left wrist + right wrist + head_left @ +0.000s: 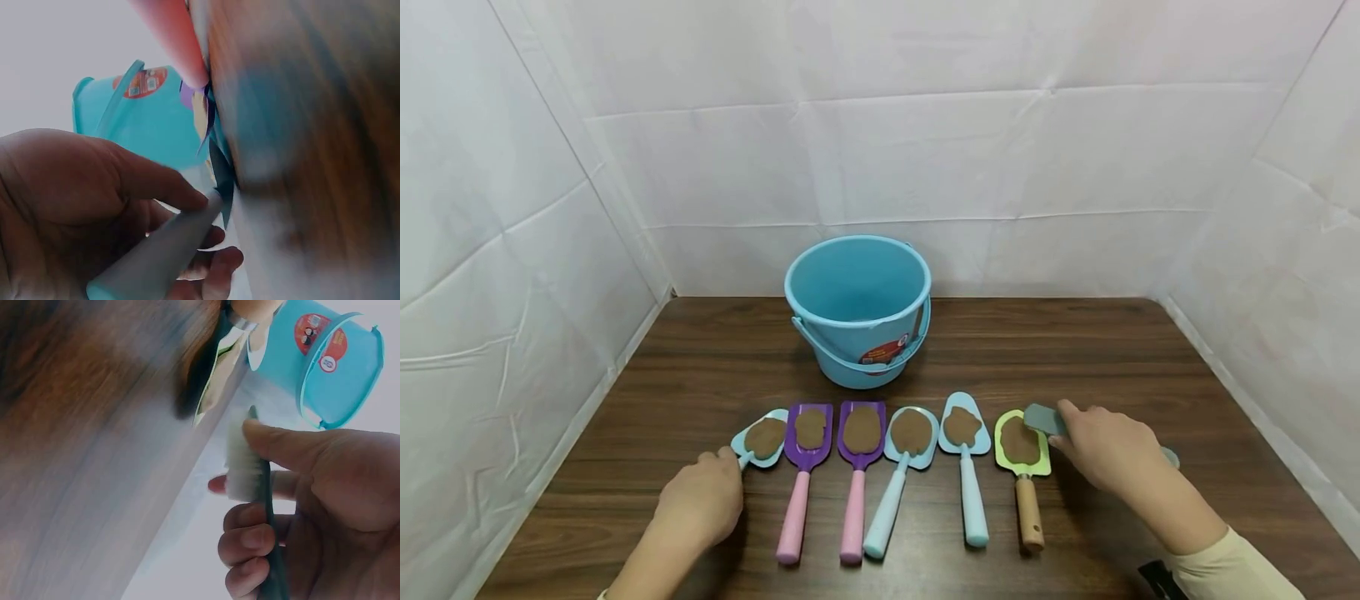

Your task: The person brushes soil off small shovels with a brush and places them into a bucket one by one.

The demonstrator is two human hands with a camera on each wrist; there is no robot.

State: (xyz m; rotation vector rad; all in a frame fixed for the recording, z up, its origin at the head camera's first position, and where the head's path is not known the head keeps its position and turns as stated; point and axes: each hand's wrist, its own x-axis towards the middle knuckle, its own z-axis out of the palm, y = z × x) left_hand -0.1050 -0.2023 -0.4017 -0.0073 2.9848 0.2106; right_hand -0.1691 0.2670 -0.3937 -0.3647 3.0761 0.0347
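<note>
My left hand (pixel 702 498) grips the handle of a light-blue toy shovel (pixel 739 440) at the left end of a row; its handle (pixel 164 250) shows between thumb and fingers in the left wrist view. A brown patch (pixel 765 438) covers part of its blade. In my right hand (pixel 1108 450) is a grey-green brush (pixel 1042 419), its white bristles (pixel 242 464) facing the table side in the right wrist view. The brush head is close to the lime-green shovel (pixel 1043 463) with a wooden handle; whether they touch, I cannot tell.
Between the hands lie two purple shovels (pixel 803 457) with pink handles and two light-blue ones (pixel 887 508), each with a brown patch. A blue bucket (pixel 842 354) stands behind them on the wooden table (pixel 715 358). White sheets (pixel 925 158) enclose the table.
</note>
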